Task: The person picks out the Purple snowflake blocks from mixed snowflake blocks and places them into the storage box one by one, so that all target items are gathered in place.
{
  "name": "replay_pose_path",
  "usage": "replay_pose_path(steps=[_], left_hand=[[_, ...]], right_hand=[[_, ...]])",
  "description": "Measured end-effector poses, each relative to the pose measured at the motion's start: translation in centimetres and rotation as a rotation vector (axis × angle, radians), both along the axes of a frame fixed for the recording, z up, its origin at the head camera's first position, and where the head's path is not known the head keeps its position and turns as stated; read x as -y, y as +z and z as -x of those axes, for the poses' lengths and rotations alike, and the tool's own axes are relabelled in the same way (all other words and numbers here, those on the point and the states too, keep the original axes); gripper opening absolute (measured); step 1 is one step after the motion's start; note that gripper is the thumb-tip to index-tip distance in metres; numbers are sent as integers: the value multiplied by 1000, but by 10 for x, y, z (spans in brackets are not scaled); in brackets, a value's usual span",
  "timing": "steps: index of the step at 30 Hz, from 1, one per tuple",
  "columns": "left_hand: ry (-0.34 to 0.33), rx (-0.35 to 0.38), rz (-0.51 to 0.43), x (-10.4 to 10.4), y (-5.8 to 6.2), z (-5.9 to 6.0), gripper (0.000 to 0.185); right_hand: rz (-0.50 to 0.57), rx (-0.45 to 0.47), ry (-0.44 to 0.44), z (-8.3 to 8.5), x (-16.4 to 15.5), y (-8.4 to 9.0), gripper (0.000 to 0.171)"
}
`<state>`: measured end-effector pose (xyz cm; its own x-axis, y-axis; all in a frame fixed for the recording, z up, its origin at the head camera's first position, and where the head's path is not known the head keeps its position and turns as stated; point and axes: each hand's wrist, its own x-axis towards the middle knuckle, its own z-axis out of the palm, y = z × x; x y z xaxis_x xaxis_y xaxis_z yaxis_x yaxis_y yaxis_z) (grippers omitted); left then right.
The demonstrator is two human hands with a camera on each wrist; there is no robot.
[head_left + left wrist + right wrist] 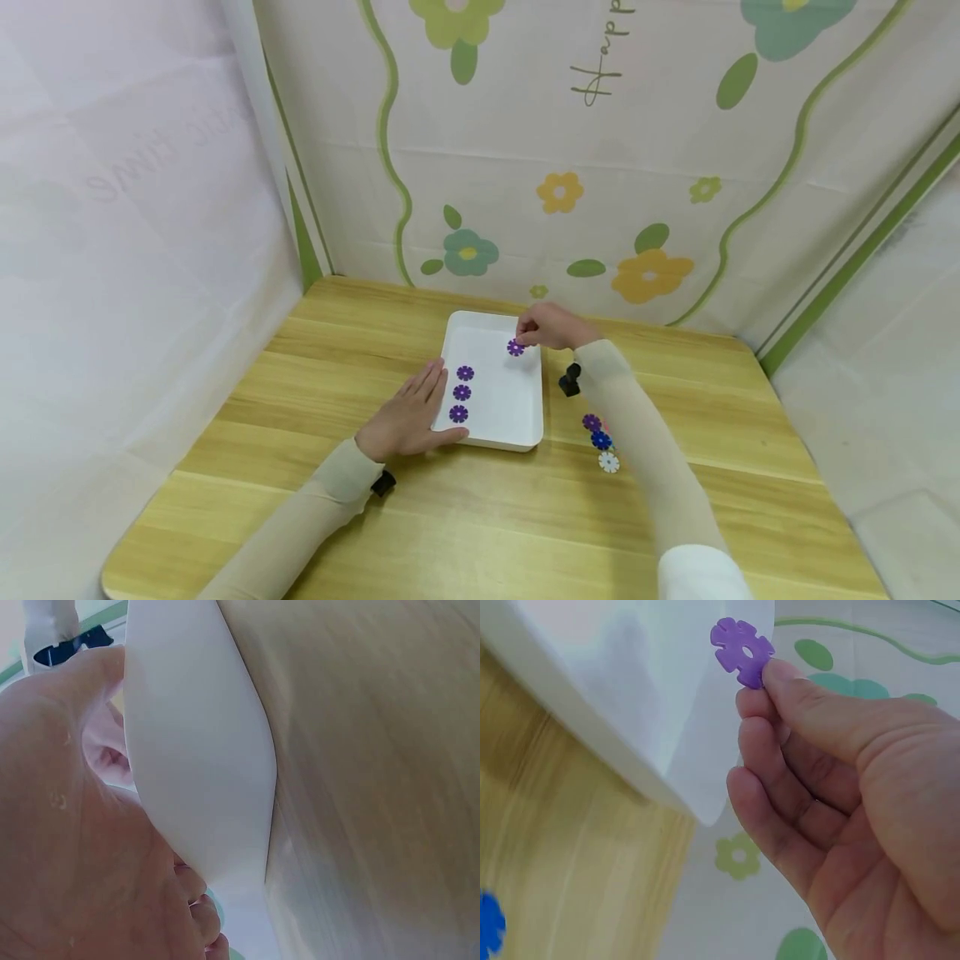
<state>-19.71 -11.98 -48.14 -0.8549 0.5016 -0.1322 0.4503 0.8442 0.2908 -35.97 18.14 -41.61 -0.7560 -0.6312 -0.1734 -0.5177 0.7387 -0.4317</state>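
A white rectangular tray (497,408) lies on the table. Along its left side, three purple snowflake discs (462,392) form a line. My left hand (408,417) rests against the tray's near left corner, its fingers straight along the left side and the thumb by the near rim; the tray wall (202,750) fills much of the left wrist view. Over the far right part of the tray, my right hand (551,325) pinches another purple snowflake disc (739,652) between thumb and index finger. That disc is held above the tray floor, tilted in the right wrist view.
Right of the tray, a small group of loose snowflake discs lies on the wooden table (525,517): purple (592,422), blue (601,440) and white (609,462), with others partly hidden by the right forearm. A flower-printed cloth (480,125) hangs behind the table.
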Motion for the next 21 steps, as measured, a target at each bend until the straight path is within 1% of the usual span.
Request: replay_pose_path(steps=[4, 10, 13, 17, 21], left_hand=[[10, -1, 7, 1, -2, 0, 111], [5, -6, 15, 1, -4, 1, 112], [7, -9, 13, 2, -4, 2, 112], [3, -13, 25, 1, -5, 2, 112], [1, -16, 27, 1, -5, 3, 112]], right_hand=[[48, 26, -39, 6, 22, -12, 16], [60, 39, -153, 12, 48, -31, 15], [74, 57, -193, 14, 58, -40, 15], [104, 77, -217, 16, 69, -50, 16], [132, 84, -216, 15, 76, -56, 16]])
